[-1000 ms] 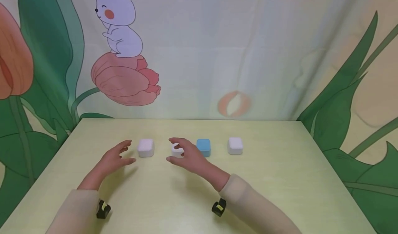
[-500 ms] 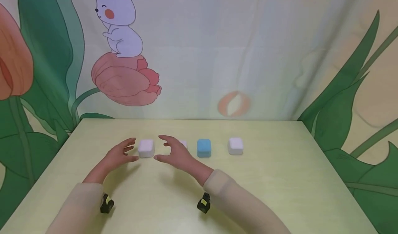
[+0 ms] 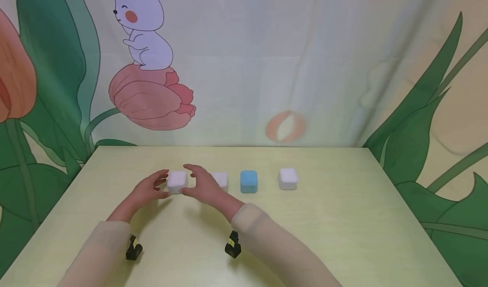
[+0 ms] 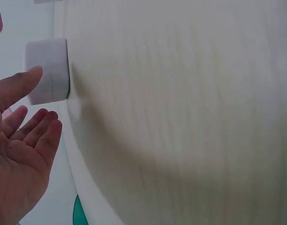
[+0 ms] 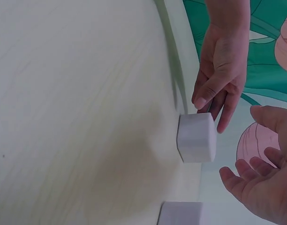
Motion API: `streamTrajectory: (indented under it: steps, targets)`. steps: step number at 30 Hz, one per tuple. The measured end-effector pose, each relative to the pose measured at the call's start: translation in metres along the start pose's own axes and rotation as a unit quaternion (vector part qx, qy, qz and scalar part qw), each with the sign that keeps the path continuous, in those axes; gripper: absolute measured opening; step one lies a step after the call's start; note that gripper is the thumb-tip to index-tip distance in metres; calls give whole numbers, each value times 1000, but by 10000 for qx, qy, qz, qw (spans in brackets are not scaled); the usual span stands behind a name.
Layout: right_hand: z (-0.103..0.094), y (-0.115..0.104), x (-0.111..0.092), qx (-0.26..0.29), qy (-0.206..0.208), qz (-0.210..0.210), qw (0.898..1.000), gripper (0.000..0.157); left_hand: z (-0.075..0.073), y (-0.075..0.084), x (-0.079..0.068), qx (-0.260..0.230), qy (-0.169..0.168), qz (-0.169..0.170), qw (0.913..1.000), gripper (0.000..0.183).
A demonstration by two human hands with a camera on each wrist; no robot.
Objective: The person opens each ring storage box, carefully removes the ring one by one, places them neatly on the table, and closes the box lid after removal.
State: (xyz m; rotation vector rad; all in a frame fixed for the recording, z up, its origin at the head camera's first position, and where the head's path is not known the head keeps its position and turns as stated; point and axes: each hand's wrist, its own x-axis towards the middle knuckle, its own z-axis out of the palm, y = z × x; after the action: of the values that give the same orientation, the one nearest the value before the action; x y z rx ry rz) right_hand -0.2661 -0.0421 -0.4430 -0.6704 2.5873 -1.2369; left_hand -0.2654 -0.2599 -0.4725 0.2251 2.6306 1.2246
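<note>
A pale pinkish-white block with rounded edges (image 3: 177,182) stands leftmost in a row on the table. My left hand (image 3: 146,190) is at its left side, fingers spread and thumb apart; in the left wrist view the thumb overlaps the block (image 4: 47,70). On the block's other side, my right hand (image 3: 206,188) is held with thumb and fingers parted around its right edge. From the right wrist view, the right hand (image 5: 268,183) shows a gap to the block (image 5: 197,138). Neither hand grips anything. A second whitish block (image 3: 222,181) is partly hidden behind the right hand.
Farther right in the row stand a blue block (image 3: 249,182) and another whitish block (image 3: 287,179). The pale yellow table (image 3: 343,219) ends at a curtain (image 3: 236,87) printed with a rabbit, flowers and leaves. A black wrist camera (image 3: 233,245) hangs under the right sleeve.
My right hand has moved left, past the blue and second whitish blocks, to the leftmost block. My left hand has shifted slightly right toward that same block. The blocks keep their places.
</note>
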Motion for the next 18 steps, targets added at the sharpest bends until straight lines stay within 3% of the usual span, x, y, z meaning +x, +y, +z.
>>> streamTrajectory:
  steps: [7,14,18]
  targets:
    - [7,5,10,28,-16,187,9998,67,3,-3,4,-110,42,75,9999,78]
    - [15,10,20,20,78,322,9994,65,5,-3,7,-50,61,-100,9999,77]
    - [21,12,25,-75,95,447,9989,65,5,-5,7,-30,91,29,9999,77]
